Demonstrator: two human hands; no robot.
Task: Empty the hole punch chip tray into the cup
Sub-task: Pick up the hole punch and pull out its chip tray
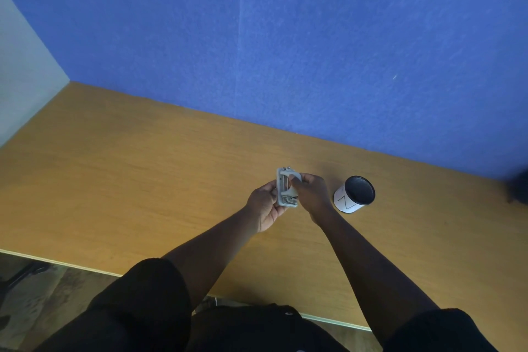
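Both your hands are on the hole punch (286, 191), held up over the wooden counter (143, 180) around the middle of the view. Your left hand (264, 208) cradles it from the left, palm turned up and fingers curled round its back edge. Your right hand (313, 193) comes in from the right, its fingers (297, 180) closed on the punch's upper part, thumb side tucked against the metal. So that's two closed grips on the one grey punch, which stands roughly on end, its long side running away from you, metal workings facing the camera. Whether the chip tray is on or off, you can't tell from here; the detail is too small.

The cup (354, 194) sits on the counter just to the right of your right hand, near but not touching it. It's white outside with a dark interior, a mark like a letter Z on its side, mouth open and tilted toward the lens by the wide angle. The punch is left of the cup, not over its mouth.

Behind the counter runs a blue wall (314, 37). Your dark sleeves (148, 294) fill the bottom of the view.
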